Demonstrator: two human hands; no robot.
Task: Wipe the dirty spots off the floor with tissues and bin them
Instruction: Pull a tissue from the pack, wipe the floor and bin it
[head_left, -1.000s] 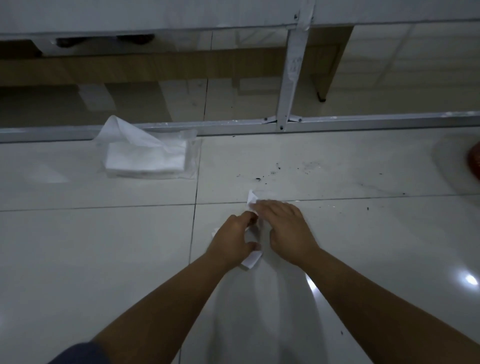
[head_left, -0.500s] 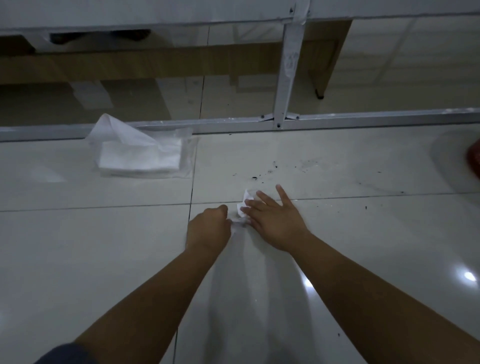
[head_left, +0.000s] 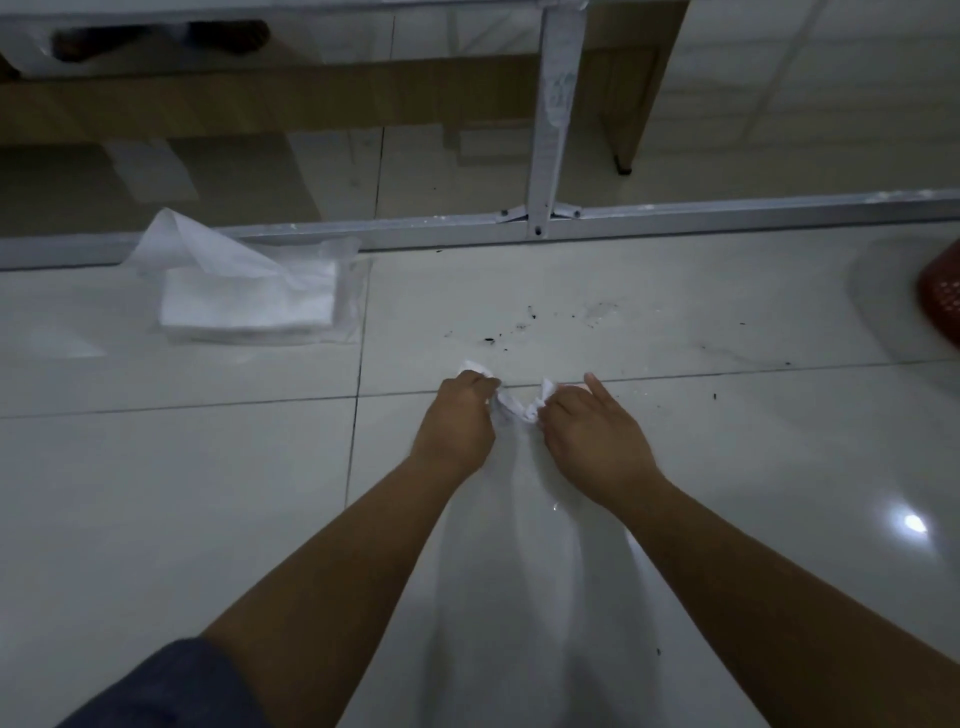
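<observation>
- Left hand (head_left: 457, 423): fingers curled around one end of a crumpled white tissue (head_left: 511, 408), with a scrap of it showing above the knuckles.
- Right hand (head_left: 589, 431): pinches the other end of the same tissue; one finger (head_left: 597, 387) points straight out, away from the person.
- Tissue: stretched between the two hands, sagging in the middle, low over the pale tiled floor (head_left: 208, 519) near a tile joint.
- Dirty spots (head_left: 519, 327): small dark specks scattered on the tile just beyond the hands; further specks lie to the right.
- Tissue pack (head_left: 249, 306): clear wrapper holding a white stack, one sheet pulled up from the top; it lies on the floor to the left, beside a grey metal rail (head_left: 727, 213).
- Red basket (head_left: 940, 296): partly in view at the right edge, standing on the floor.
- Sleeve (head_left: 171, 686): dark blue, on the left arm at the lower edge.
</observation>
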